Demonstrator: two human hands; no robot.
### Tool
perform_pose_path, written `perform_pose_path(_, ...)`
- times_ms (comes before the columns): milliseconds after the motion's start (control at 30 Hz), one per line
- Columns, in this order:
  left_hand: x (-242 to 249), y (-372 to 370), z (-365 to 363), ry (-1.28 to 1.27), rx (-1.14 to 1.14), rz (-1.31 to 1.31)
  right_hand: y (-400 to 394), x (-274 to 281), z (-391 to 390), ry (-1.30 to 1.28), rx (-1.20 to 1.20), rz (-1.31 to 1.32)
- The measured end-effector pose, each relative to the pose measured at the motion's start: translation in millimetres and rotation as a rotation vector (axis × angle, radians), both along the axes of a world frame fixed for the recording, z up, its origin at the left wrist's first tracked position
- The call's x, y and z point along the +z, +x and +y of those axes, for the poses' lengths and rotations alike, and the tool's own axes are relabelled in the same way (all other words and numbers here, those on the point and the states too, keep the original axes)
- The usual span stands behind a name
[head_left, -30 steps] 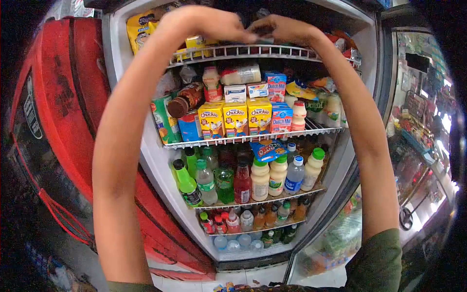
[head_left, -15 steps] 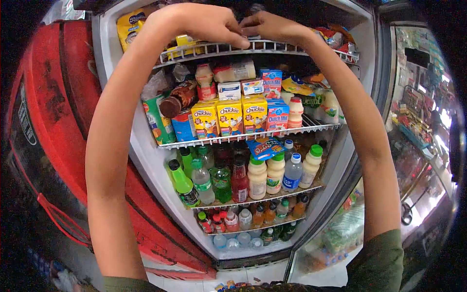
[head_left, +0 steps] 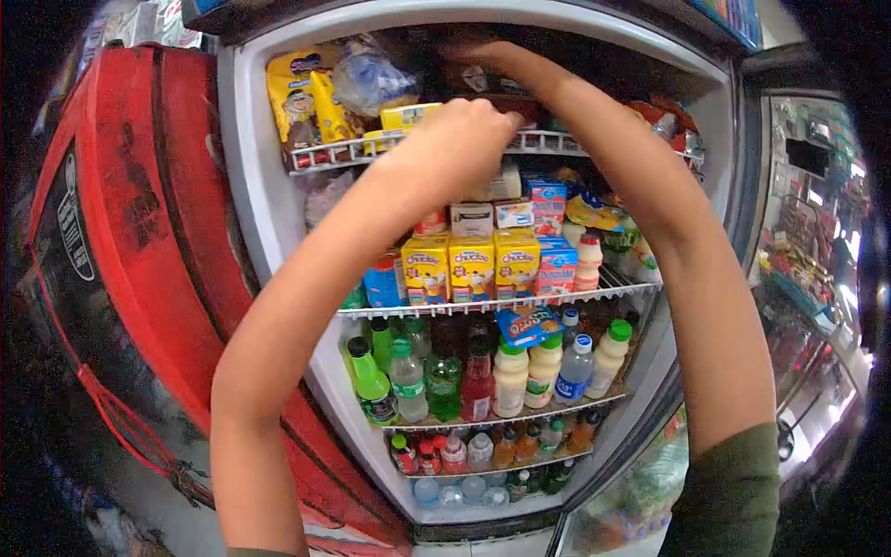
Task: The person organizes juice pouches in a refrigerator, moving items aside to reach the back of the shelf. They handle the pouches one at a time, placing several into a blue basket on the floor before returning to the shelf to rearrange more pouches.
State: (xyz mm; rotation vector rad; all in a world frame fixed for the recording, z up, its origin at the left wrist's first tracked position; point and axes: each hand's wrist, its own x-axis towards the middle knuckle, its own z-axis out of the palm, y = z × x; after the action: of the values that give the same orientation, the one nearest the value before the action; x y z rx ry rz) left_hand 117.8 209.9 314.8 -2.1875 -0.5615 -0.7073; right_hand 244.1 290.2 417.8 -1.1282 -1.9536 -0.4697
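In the head view my left hand is at the front of the top shelf, by the white wire rail. Its fingers are curled, and what they close on, if anything, is hidden. My right hand reaches into the dark back of that shelf, its fingers lost in shadow. A dark reddish item lies between the hands, too dim to name. To their left are a yellow box, a clear plastic bag and yellow snack packs.
Below stand Chuckie cartons, Dutch Mill cartons and several drink bottles. Orange and red packs lie at the top shelf's right. A red cooler flanks the fridge on the left; its glass door is open at right.
The view has tilted up, showing more of the top shelf. My left hand has come down to the rail's front, and my right hand has gone deeper into the shelf.
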Motion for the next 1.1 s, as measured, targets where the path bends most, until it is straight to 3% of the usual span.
perform_pose_path(167,-0.1,-3.0,7.7,0.018,-0.089,-0.004,-1.7,30.5,32.0,-0.036,0.246,0.182)
perform_pose_path(300,2.3,-0.4,4.8,0.011,-0.013,0.049,3.0,45.2,64.2,-0.093,0.415,0.35)
perform_pose_path(567,3.9,-1.1,1.6,-0.036,-0.049,0.015,23.2,14.2,53.3,-0.128,0.666,0.678)
perform_pose_path(633,10.6,-2.1,0.8,-0.112,0.049,0.039,33.7,24.4,49.6,-0.127,0.72,0.762)
perform_pose_path(700,19.6,-4.7,9.0,-0.186,-0.038,0.01,57.0,19.0,45.0,-0.125,0.78,0.846)
perform_pose_path(800,30.5,-7.4,15.8,-0.104,-0.254,-0.117,82.4,-1.6,29.7,-0.128,0.878,0.973)
perform_pose_path(867,42.3,-10.6,16.0,0.01,-0.265,-0.191,91.5,-7.2,16.4,-0.127,0.95,1.058)
perform_pose_path(933,57.3,-19.4,22.9,0.2,-0.275,-0.232,93.4,-29.9,-14.9,-0.056,0.879,1.127)
perform_pose_path(967,53.3,-11.8,-7.7,-0.119,-0.146,-0.437,91.6,-44.5,-32.0,0.012,0.809,1.197)
perform_pose_path(1100,55.4,-4.4,7.0,-0.068,-0.111,-0.435,91.6,-64.9,-53.2,-0.02,0.779,1.124)
